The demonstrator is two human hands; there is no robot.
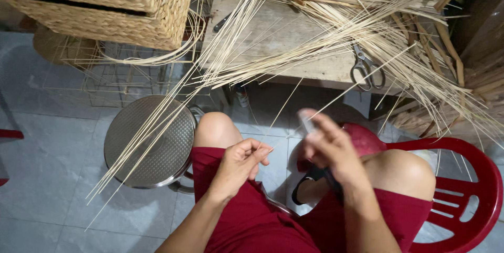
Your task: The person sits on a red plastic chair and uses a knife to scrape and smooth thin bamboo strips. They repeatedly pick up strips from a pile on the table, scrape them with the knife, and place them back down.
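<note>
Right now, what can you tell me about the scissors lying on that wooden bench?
The scissors are metal, grey and dull, with two large oval finger loops pointing toward the person and the blades pointing away. They lie flat near the front right edge of the worn wooden bench, with the blades closed or nearly so. Thin pale reed strips cross over their blades and loops, hiding part of them. Neither hand touches them.

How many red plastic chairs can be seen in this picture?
2: one red chair at the right beside the person's knee, and a part of another at the left edge. More may be hidden.
</note>
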